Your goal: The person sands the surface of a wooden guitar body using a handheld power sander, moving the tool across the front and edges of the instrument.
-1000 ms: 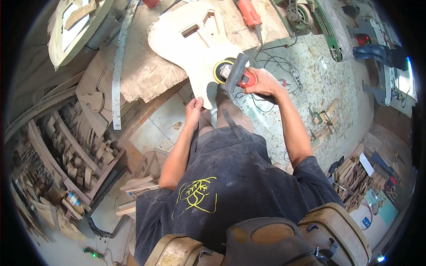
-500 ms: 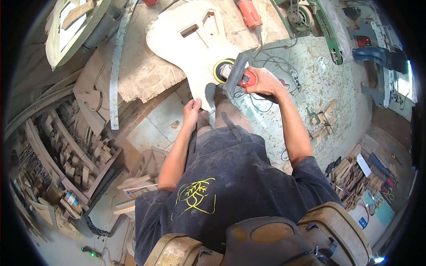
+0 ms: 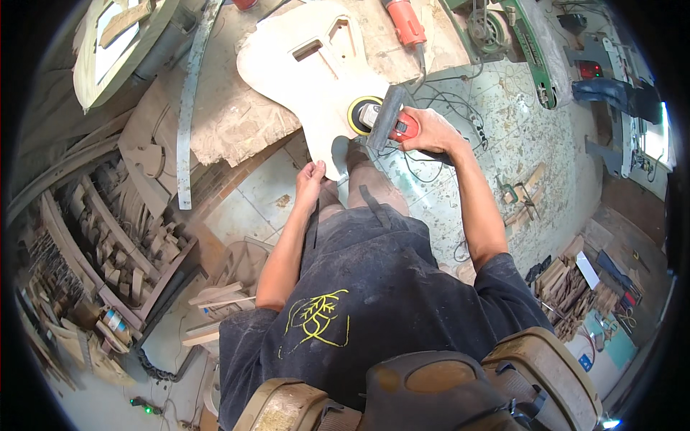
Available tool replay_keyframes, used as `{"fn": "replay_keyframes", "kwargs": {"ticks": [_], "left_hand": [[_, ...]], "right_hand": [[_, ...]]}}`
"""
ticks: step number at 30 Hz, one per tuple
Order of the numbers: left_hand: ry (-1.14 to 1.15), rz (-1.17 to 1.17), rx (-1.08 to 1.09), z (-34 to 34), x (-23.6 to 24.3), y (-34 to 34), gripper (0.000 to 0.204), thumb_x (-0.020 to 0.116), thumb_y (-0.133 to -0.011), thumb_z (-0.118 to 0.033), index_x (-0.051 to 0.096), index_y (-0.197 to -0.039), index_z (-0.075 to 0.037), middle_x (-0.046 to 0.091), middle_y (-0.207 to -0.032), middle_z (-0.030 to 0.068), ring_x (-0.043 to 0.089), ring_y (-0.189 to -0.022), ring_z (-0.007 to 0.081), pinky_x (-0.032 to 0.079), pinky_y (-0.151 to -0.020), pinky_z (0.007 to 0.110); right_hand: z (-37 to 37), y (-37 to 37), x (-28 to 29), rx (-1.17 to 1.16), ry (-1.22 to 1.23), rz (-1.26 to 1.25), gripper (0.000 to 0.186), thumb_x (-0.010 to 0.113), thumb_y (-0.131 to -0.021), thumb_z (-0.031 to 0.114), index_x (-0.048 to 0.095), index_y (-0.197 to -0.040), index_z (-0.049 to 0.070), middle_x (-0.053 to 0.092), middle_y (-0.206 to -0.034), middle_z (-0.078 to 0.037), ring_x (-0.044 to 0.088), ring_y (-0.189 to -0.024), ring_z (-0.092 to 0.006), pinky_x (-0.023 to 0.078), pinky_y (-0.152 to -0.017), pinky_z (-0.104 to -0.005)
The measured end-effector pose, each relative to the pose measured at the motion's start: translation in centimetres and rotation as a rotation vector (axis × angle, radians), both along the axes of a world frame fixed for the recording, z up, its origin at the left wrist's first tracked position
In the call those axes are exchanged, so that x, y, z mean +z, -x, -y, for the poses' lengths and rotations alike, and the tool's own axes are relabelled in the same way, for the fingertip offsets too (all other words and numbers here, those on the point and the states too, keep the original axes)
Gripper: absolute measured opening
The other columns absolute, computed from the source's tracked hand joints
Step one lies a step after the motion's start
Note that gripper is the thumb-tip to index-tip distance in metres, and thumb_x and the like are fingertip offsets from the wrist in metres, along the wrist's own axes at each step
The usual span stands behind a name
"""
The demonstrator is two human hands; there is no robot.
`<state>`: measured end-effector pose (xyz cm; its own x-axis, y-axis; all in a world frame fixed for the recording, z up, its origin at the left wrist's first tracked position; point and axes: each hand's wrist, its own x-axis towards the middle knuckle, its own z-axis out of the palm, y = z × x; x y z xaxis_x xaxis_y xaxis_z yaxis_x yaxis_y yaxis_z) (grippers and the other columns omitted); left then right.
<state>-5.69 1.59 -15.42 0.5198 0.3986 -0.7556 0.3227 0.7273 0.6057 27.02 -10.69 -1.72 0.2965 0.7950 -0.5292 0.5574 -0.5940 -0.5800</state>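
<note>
A pale wooden guitar body [image 3: 323,79] with routed cavities lies on the workbench, and one of its horns juts over the near edge toward me. At that horn's tip my left hand [image 3: 310,179] is closed, thumb and fingers gripping the wood. My right hand [image 3: 431,133] wraps round the red body of an angle grinder [image 3: 405,126]. The grinder carries a yellow-edged round sanding pad [image 3: 365,115], which sits against the guitar body's right side by the horn. A grey bar-shaped piece [image 3: 389,117] across the tool hides part of its head.
On the dusty workbench [image 3: 237,122] lie another red power tool [image 3: 406,25] and a long metal strip [image 3: 188,129]. A green machine [image 3: 528,50] stands at the far right. Cables [image 3: 460,108] trail over the floor. Wood offcuts [image 3: 129,266] fill a rack at left.
The grinder and my right hand have shifted very slightly to the right along the guitar body. My left hand keeps its hold on the horn's tip.
</note>
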Motion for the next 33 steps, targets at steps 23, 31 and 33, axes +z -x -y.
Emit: {"fn": "replay_keyframes", "kwargs": {"ticks": [23,31,33], "left_hand": [[0.002,-0.002,0.022,0.18,0.0,0.08,0.035,0.059,-0.109,-0.039,0.066,-0.115,-0.006,0.074,-0.107,0.0016,0.068,-0.096,0.0104,0.055,-0.088,0.031],[-0.009,-0.015,-0.011,0.1,-0.32,0.21,0.036,0.06,-0.109,-0.041,0.066,-0.117,-0.006,0.072,-0.106,0.0003,0.066,-0.096,0.0096,0.055,-0.089,0.031],[-0.01,-0.015,-0.01,0.1,-0.34,0.16,0.036,0.06,-0.109,-0.041,0.066,-0.117,-0.006,0.072,-0.106,0.0004,0.066,-0.096,0.0096,0.055,-0.089,0.031]], "right_hand": [[0.15,0.79,0.83,-0.015,0.01,-0.075,0.063,0.087,-0.061,0.038,0.068,-0.108,0.0,0.074,-0.093,-0.024,0.071,-0.091,-0.0416,0.055,-0.085,-0.0465],[-0.02,0.29,0.44,-0.035,-0.001,-0.041,0.062,0.086,-0.062,0.038,0.068,-0.108,0.0,0.074,-0.093,-0.023,0.071,-0.092,-0.0415,0.055,-0.086,-0.0462],[0.25,0.58,0.27,-0.03,0.004,-0.053,0.062,0.086,-0.062,0.038,0.068,-0.108,0.0,0.074,-0.093,-0.024,0.071,-0.092,-0.0417,0.055,-0.086,-0.0464]]}}
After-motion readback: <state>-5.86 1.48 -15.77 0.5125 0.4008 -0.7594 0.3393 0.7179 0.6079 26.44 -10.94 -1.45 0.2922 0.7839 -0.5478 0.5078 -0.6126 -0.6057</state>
